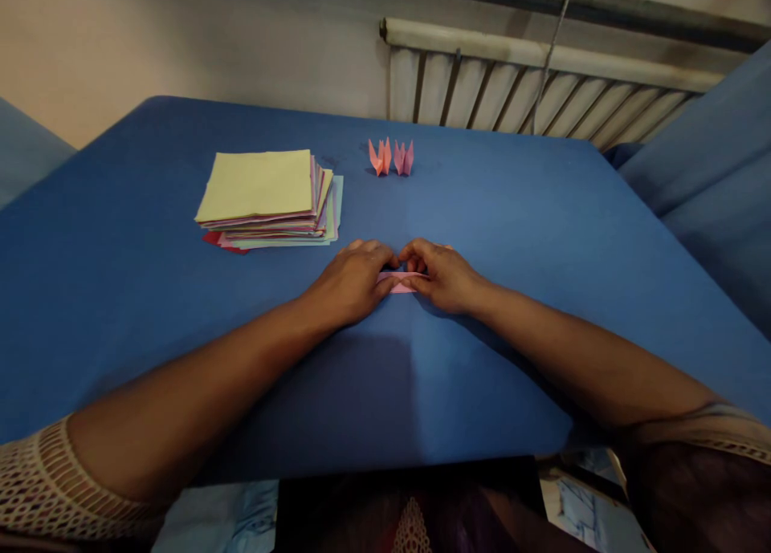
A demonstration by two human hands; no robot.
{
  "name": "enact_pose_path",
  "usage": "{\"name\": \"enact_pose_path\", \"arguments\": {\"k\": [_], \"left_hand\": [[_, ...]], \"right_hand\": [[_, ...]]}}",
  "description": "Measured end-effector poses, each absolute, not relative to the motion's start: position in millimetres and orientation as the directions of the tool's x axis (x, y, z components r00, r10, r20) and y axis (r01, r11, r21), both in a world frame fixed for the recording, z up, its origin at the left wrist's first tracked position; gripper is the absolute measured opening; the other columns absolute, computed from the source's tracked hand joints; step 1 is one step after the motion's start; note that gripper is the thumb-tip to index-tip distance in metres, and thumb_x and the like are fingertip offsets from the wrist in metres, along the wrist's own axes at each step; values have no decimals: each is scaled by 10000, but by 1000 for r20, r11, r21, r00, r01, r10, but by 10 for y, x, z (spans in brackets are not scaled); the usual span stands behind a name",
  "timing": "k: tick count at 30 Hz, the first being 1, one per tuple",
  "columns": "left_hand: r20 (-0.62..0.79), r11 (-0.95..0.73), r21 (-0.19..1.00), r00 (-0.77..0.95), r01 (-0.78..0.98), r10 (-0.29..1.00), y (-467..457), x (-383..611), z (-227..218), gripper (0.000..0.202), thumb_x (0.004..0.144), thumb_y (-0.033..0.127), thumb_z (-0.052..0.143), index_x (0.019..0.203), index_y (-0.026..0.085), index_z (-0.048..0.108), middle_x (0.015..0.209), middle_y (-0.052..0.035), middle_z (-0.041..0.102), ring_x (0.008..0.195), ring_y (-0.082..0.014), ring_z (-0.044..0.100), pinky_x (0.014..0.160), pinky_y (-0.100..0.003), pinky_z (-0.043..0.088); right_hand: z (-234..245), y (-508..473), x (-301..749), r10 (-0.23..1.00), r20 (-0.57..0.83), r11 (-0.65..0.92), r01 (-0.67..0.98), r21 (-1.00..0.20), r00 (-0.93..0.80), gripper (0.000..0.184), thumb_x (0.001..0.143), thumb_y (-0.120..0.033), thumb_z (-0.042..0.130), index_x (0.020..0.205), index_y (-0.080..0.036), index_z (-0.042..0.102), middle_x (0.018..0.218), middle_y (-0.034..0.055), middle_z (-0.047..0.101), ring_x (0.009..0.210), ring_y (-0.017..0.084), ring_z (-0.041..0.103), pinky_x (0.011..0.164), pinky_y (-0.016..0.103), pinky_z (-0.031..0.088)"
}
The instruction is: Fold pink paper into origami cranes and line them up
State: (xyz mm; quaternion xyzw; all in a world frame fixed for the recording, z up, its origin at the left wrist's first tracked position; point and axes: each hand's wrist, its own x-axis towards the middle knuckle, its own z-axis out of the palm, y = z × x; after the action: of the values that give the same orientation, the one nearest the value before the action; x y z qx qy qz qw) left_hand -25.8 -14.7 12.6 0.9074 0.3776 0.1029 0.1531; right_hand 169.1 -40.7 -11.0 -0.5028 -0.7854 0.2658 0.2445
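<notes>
A small folded strip of pink paper (403, 288) lies low over the blue tabletop, between my two hands. My left hand (365, 276) grips its left end, thumb on the near face and fingers curled behind. On the other end, my right hand (438, 274) holds it with the thumb along the paper and the index finger bent over. My fingers hide both ends of the strip. Further back stand two folded paper figures with pointed tips, one orange-pink (380, 158) and one darker pink (403, 159).
A thick stack of coloured paper (262, 185), yellow on top, sits at the back left of the blue table (511, 216). Behind the table are a wall and a white radiator (470, 87), with a cord hanging before it. Blue fabric (711, 176) hangs at the right.
</notes>
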Motion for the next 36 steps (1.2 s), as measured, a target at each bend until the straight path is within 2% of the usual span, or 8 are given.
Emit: {"name": "enact_pose_path", "arguments": {"k": [4,8,11,13,19,26,30,36], "left_hand": [[88,-643,460,689,612,719,-129,-274,109,147,865,312,600,883,180,661,871,-54,662,840,-218,570,776,-349,419],[58,-295,826,448,480,892,-188,-219,124,255,821,433,665,796,180,664,711,1,632,656,-151,546,609,-274,384],[-23,-12,991,251,136,968,-293,-138,149,309,730,446,766,762,170,632,672,28,615,581,-102,508,555,-233,371],[-87,93,995,197,-20,977,-365,-101,155,298,689,391,814,763,165,633,685,32,629,601,-90,531,576,-213,394],[-173,246,947,315,-208,933,-429,-136,125,270,687,334,835,833,165,682,753,20,682,694,-96,613,683,-210,466],[-110,134,990,352,-46,930,-403,-185,166,244,730,380,793,802,158,722,783,-15,716,721,-130,633,760,-270,506],[-40,20,996,258,82,965,-408,-175,227,229,691,377,798,736,167,719,729,-2,704,674,-127,608,707,-258,505],[-40,4,988,239,152,970,-386,-172,213,228,686,363,778,694,163,670,672,19,651,619,-103,565,636,-231,467]], "right_hand": [[-130,-419,1699,890,225,434,588,-683,-396,196,874,-194,640,1053,-211,565,813,-20,643,767,149,603,791,334,442],[-140,-402,1668,894,442,420,467,-778,-67,390,764,-325,765,1087,-224,571,1034,56,662,937,206,621,832,378,485],[-135,-409,1575,967,235,221,139,-965,97,409,720,-456,785,991,-219,591,939,33,670,788,169,620,678,321,501],[-125,-443,1504,997,71,71,-17,-997,-7,330,750,-486,751,803,-194,606,756,0,637,649,123,566,614,286,468],[-88,-551,1475,997,73,70,-76,-995,-34,316,759,-449,753,650,-189,610,629,-29,607,590,96,526,611,275,437],[-102,-590,1560,987,108,100,-71,-992,-117,276,791,-435,720,683,-201,622,624,-34,619,573,99,547,601,274,452],[-84,-601,1532,991,103,97,-67,-993,-91,305,773,-453,739,661,-202,606,614,-39,599,580,97,532,599,268,443],[-78,-554,1542,997,47,40,-108,-993,-69,349,702,-483,793,643,-198,600,582,-46,576,548,89,500,572,265,417]]}}
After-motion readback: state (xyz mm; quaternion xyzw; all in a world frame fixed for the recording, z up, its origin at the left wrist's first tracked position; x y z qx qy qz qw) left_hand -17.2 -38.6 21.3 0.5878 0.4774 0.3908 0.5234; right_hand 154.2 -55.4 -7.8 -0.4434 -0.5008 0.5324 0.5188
